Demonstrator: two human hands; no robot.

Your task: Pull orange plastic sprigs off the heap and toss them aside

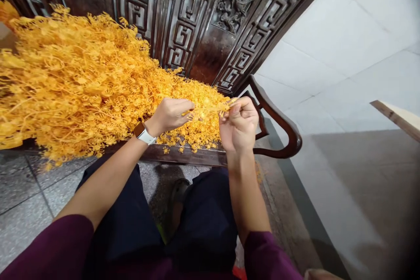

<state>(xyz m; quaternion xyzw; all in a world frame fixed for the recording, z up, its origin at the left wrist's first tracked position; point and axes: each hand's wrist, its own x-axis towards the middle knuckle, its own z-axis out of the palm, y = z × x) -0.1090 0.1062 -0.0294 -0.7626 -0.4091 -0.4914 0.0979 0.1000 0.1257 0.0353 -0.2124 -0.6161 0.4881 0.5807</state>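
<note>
My left hand (172,115), with a white-strapped watch at its wrist, is closed in a pinch at one end of a thin yellow plastic flower sprig (211,108). My right hand (241,122) is closed too, thumb against fingers, on the sprig's other end. The sprig spans the gap between both hands, over a spread of small loose yellow flower pieces (205,133) on the wooden bench seat (210,156). Left of my left hand rises a large heap of yellow plastic flower sprigs (82,78). My fingers partly hide both ends of the held sprig.
A carved dark wooden backrest (183,22) stands behind the heap. The bench's curved armrest (292,140) juts out to the right of my right hand. White wall tiles (344,43) lie beyond it. A wooden edge (393,116) enters at far right. Speckled floor tiles (19,192) show below.
</note>
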